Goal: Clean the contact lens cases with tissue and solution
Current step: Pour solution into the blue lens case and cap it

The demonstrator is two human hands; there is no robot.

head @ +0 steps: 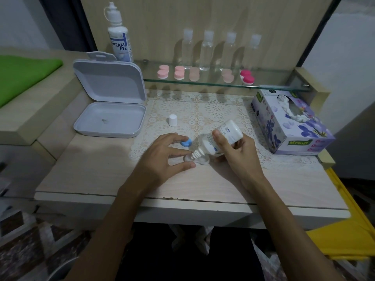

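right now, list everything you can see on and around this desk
solution bottle: 1, white, tipped over clear lens case
blue cap: 1, behind left hand
white cap: 1, on lace mat
hinged box: 1, grey, open, desk left
tissue box: 1, purple floral, desk right
big solution bottle: 1, white, back left
clear bottles: 4, glass shelf
lens cases: 5, pink, shelf
left hand: steadies case
right hand: grips bottle

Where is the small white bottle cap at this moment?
In the head view, the white bottle cap stands on the lace mat, just right of the open grey box and behind the left hand.
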